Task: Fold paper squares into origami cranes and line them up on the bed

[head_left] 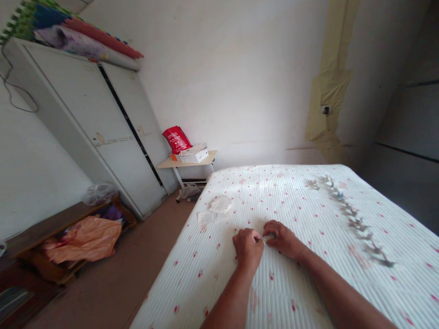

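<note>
My left hand [247,249] and my right hand [283,238] rest close together on a white bed cover [308,292] with small red marks. Both pinch one small pale piece [267,236] between their fingertips; I cannot tell what it is. A little beyond them, to the left, lie several small white paper sheets [216,209], one of them folded up. A curved row of several small grey folded figures [353,219] runs along the right side of the bed.
A grey two-door wardrobe [103,132] with rolled bedding on top stands at the left. A small side table [187,161] by the wall carries a red bag and white boxes. An orange cloth [85,237] lies on a low wooden bench at lower left.
</note>
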Action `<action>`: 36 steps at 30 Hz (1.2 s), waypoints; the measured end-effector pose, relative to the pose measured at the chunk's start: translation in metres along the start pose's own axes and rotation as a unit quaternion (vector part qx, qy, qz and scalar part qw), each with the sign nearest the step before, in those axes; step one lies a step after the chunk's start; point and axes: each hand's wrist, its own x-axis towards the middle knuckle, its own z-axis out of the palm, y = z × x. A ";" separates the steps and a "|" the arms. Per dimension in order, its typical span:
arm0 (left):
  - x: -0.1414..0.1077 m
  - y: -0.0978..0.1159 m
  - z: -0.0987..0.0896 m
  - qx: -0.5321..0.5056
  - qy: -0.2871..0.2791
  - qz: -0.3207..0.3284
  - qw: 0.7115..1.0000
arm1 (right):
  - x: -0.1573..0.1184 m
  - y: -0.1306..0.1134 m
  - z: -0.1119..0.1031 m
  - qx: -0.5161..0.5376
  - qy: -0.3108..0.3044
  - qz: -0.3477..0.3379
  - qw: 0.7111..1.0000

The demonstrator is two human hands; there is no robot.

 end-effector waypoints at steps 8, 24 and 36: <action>0.002 -0.005 0.004 -0.071 0.035 0.075 0.994 | 0.000 0.005 0.006 0.005 0.047 -0.029 0.998; 0.006 -0.011 -0.005 0.050 0.041 0.202 0.977 | -0.001 -0.003 0.009 -0.051 0.091 -0.092 0.990; 0.002 -0.017 -0.010 0.075 -0.006 0.212 0.974 | -0.008 -0.003 0.005 -0.035 0.035 -0.030 0.998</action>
